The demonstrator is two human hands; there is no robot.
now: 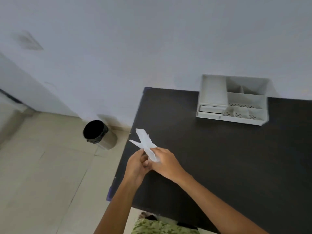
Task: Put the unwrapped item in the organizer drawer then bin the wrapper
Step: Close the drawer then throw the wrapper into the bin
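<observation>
Two bare hands meet over the near left corner of a dark table (211, 157), both pinching a torn white paper wrapper (146, 143) whose loose ends splay upward and to the left in two ragged flaps. The left hand (136, 164) grips the wrapper from below with fingers curled, while the right hand (166, 162) closes over its lower end from the right, thumb and fingers pressed on the paper. Whether an unwrapped item sits inside the paper or in either palm cannot be told, as the fingers hide it. At the far edge of the table, against a pale wall (152, 48), stands a white desk organizer (233, 100) with open upper compartments, perforated trays at the front right and a small drawer (211, 108) at the lower left, which looks slightly pulled out. The organizer is well apart from the hands. On the beige tiled floor (42, 174) to the left of the table, near the wall, stands a round waste bin (99, 134) lined with a black bag, its mouth open. A patch of camouflage-patterned clothing (160, 227) shows at the bottom edge, between the forearms.
</observation>
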